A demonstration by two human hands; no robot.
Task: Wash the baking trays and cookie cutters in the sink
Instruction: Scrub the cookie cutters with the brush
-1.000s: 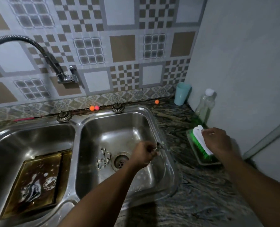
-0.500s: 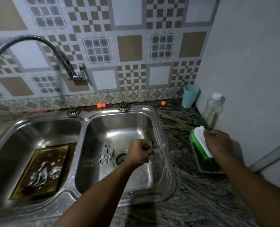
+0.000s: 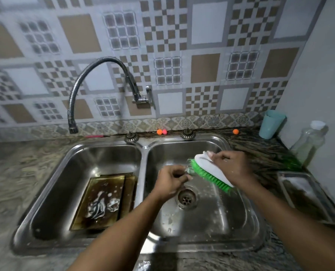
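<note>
A steel double sink [image 3: 144, 147] sat in a mottled stone counter [image 3: 25, 173] below a patterned tile wall [image 3: 204, 67]. Over the right basin, the left hand [image 3: 171, 179] pinched a small metal cookie cutter [image 3: 187, 170], mostly hidden by its fingers. The right hand [image 3: 232, 166] gripped a white brush [image 3: 207, 169], its green bristles touching the cutter. A dark, sudsy baking tray [image 3: 96, 184] lay flat in the left basin.

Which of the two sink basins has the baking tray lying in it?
The left basin: the soapy brown baking tray lies flat on its floor. The right basin holds no tray.
</note>
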